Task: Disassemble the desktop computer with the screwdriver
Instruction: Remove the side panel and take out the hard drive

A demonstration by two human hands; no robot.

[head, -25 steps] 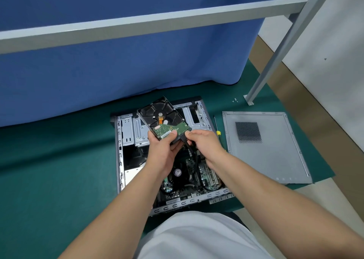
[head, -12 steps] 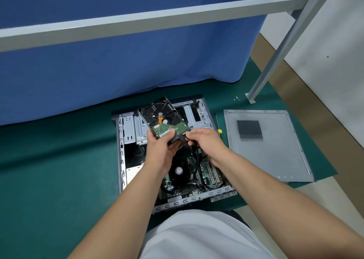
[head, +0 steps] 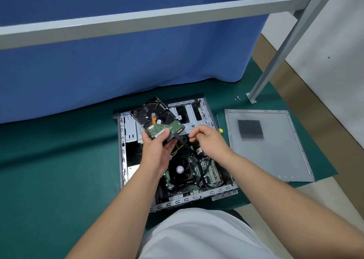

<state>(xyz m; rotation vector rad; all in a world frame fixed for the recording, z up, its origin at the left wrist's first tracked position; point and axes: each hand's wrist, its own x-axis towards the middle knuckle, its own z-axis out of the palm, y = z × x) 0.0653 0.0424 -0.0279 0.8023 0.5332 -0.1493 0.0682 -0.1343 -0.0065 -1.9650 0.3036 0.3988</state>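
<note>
Now that my right hand (head: 206, 140) has come off the hard drive (head: 157, 119), fingers loosely curled and pinching what looks like a freed cable end, only one black connector remains plugged in. My left hand (head: 157, 150) grips the drive, tilted above the open case (head: 123, 160), where fan and motherboard sit. The screwdriver (head: 219, 124) lies between case and side panel (head: 275, 156).

Both hands raised: left (head: 157, 150) gripping, right (head: 208, 140) loosely curled, pinching.
</note>
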